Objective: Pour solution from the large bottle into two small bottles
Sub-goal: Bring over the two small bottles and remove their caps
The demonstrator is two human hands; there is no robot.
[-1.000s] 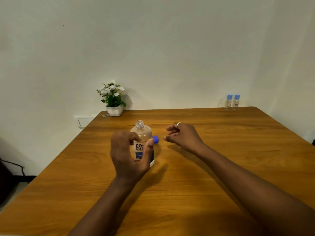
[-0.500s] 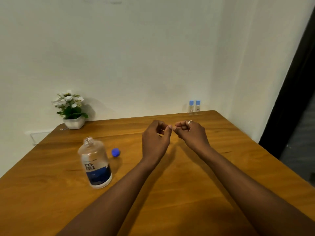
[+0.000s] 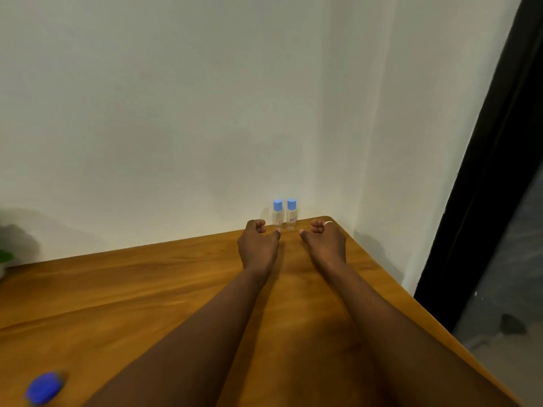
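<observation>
Blue-capped clear small bottles [image 3: 277, 217] upright between empty left hand [image 3: 258, 245] and right hand [image 3: 324, 242], fingers [image 3: 255, 224] loosely curled.

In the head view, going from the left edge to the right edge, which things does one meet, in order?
Green plant leaf → blue cap → left hand → first small bottle → second small bottle → right hand → dark frame.
</observation>
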